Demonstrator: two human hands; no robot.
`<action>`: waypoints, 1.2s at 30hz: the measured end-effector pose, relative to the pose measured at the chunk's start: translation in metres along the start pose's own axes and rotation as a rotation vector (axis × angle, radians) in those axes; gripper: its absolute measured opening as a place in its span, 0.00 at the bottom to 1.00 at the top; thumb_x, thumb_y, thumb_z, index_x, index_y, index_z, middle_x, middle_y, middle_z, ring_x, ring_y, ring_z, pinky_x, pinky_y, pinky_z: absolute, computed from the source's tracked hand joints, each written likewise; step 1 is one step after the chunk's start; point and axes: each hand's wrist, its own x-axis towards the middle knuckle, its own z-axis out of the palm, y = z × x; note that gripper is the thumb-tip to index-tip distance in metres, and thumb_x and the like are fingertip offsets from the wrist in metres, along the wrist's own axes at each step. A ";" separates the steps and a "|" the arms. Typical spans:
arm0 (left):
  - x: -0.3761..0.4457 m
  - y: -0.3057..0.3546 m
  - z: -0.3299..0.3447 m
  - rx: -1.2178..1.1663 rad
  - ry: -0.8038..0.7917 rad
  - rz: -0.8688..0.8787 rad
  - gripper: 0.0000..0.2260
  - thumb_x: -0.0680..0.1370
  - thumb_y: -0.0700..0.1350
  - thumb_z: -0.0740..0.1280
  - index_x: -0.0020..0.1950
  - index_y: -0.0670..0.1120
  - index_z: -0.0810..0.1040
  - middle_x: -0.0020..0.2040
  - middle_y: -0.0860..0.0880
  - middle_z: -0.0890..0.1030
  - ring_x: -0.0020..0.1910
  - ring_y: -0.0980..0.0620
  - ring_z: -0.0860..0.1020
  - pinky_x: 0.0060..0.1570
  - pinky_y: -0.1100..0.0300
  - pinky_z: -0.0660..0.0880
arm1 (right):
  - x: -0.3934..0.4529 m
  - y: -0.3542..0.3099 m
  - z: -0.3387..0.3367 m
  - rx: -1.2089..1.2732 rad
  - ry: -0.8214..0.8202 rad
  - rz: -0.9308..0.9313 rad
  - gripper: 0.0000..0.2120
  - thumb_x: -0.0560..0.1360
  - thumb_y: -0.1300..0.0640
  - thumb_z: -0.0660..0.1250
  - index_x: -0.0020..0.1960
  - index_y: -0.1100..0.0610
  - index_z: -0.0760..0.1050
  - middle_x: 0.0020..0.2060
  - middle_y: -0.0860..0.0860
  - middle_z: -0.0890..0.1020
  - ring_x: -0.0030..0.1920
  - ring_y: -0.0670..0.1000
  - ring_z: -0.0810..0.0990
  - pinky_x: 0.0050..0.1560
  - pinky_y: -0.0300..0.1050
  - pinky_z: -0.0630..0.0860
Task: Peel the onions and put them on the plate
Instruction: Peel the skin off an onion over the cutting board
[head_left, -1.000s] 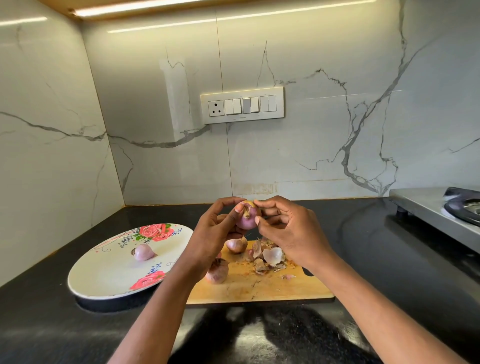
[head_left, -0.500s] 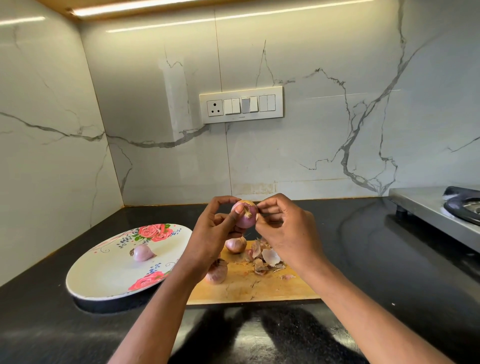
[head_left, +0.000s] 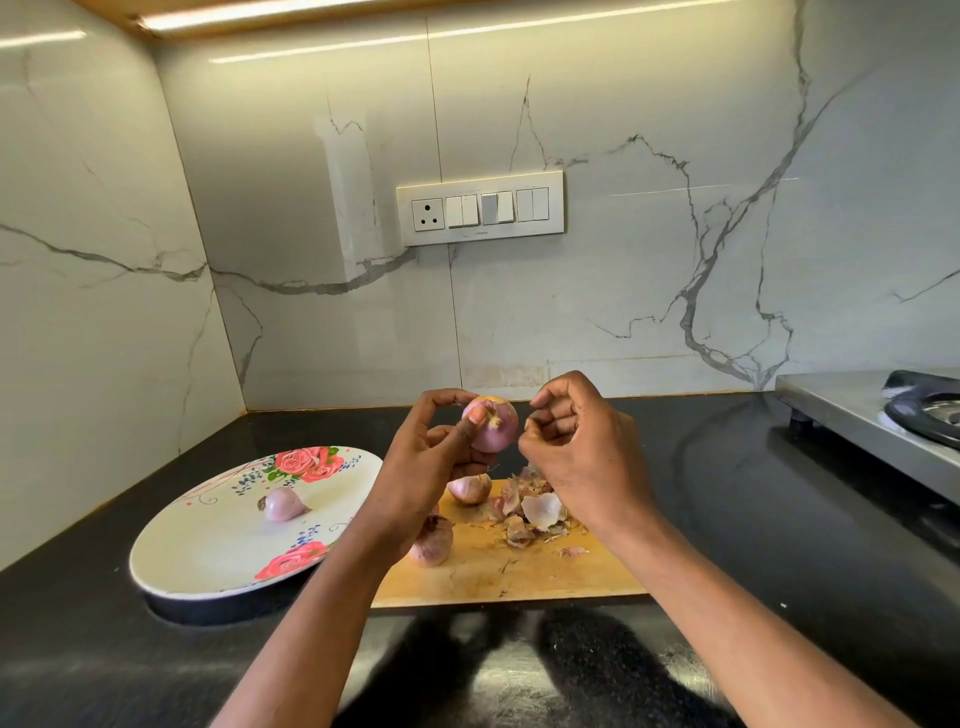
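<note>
Peeling is proceeding on the held onion (head_left: 491, 425): the left hand (head_left: 431, 467) is gripping it above the cutting board (head_left: 519, 571), while the right hand (head_left: 582, 452) is hovering just beside it, fingers curled, apparently holding nothing. One peeled onion (head_left: 282, 504) is lying on the plate (head_left: 208, 561). The next move likely calls for pinching the remaining skin near the top.
</note>
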 end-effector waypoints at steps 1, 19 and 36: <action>0.000 0.001 -0.001 -0.028 0.009 -0.010 0.19 0.76 0.54 0.67 0.65 0.50 0.75 0.47 0.45 0.86 0.46 0.48 0.85 0.48 0.58 0.81 | 0.002 0.002 -0.001 -0.004 0.012 0.009 0.08 0.72 0.63 0.74 0.48 0.55 0.78 0.37 0.45 0.83 0.39 0.42 0.81 0.38 0.33 0.77; 0.001 0.006 -0.005 -0.301 0.003 -0.084 0.16 0.81 0.49 0.64 0.68 0.50 0.78 0.61 0.41 0.83 0.49 0.49 0.83 0.57 0.53 0.79 | 0.003 0.013 -0.005 -0.088 -0.322 0.048 0.10 0.82 0.54 0.65 0.44 0.54 0.80 0.38 0.45 0.76 0.35 0.40 0.74 0.37 0.31 0.67; 0.000 0.002 -0.004 -0.096 -0.075 -0.040 0.19 0.80 0.56 0.64 0.66 0.48 0.79 0.53 0.41 0.85 0.46 0.50 0.83 0.50 0.57 0.79 | 0.002 0.007 -0.006 0.176 -0.179 -0.143 0.14 0.76 0.59 0.74 0.62 0.56 0.82 0.52 0.46 0.87 0.52 0.41 0.85 0.56 0.41 0.82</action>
